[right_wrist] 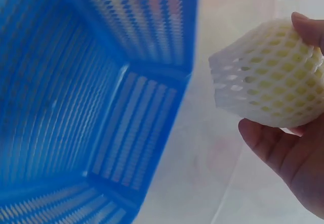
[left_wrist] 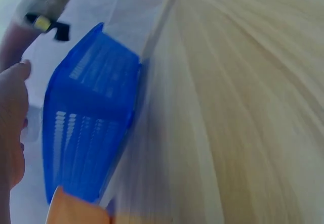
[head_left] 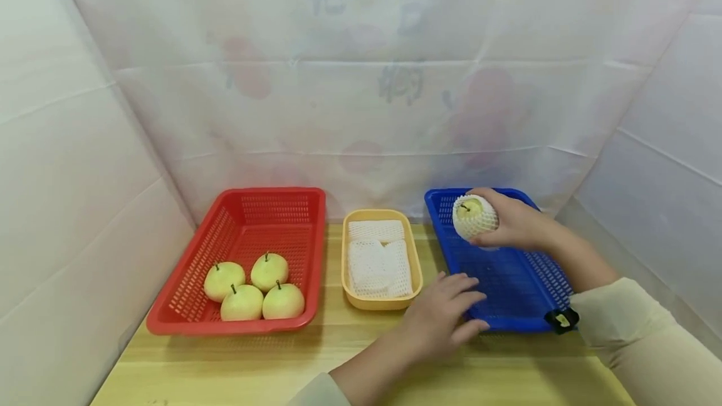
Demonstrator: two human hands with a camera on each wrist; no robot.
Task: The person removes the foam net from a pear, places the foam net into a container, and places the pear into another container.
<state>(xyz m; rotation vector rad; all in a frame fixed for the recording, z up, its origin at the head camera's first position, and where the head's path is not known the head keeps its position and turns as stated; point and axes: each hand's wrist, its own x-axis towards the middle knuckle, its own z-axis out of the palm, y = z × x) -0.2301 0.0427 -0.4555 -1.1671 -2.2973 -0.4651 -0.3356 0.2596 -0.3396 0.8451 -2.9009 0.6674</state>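
A pear (head_left: 475, 217) in a white foam net sleeve (right_wrist: 273, 77) is held by my right hand (head_left: 516, 221), thumb and fingers curled round its sides. Its stem and yellow-green top show through the sleeve's opening in the head view. The hand and pear are over the far part of the blue basket (head_left: 491, 281). My left hand (head_left: 442, 315) holds nothing, its fingers spread and relaxed at the near left rim of that basket. In the left wrist view, part of the left hand (left_wrist: 12, 123) shows at the left edge.
On the left, a red basket (head_left: 282, 205) holds several bare pears (head_left: 242, 302) at its near end. Between the baskets stands a yellow tray (head_left: 353, 299) with white foam net sleeves (head_left: 378, 265). White cloth walls (head_left: 361, 111) enclose the wooden table (head_left: 271, 368) at the back and sides.
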